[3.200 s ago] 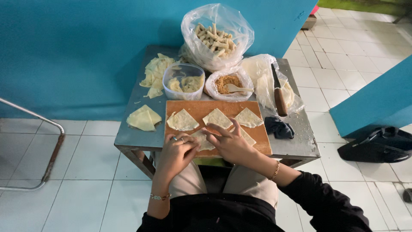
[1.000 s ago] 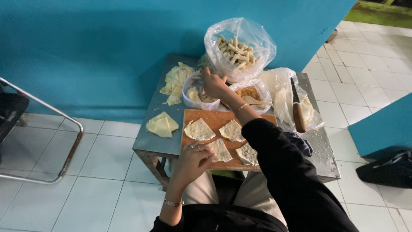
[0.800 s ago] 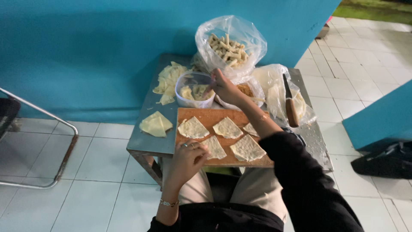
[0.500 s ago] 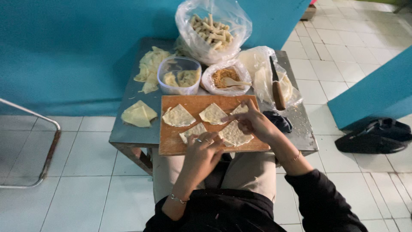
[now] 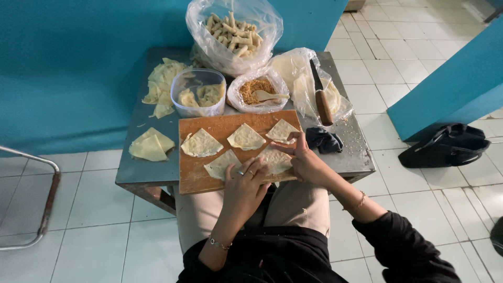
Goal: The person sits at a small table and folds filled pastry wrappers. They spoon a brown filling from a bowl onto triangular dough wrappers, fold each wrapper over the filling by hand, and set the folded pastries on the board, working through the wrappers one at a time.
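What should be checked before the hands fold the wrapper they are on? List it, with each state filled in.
1. Both hands on the near-right wrapper: left hand and right hand touch it: ok.
2. Wrapper lies flat on the wooden board: ok.
3. Filling on that wrapper: cannot tell, hands cover it.
4. Filling bag open, spoon inside: ok.
5. Knife clear of the hands: ok.

1. Our left hand (image 5: 245, 181) lies palm down with fingers spread loosely forward, rings on two fingers and a thin bracelet at the wrist.
2. Our right hand (image 5: 304, 161) sits just beside it, fingers curled inward, bracelet on the wrist, dark sleeve on the forearm.
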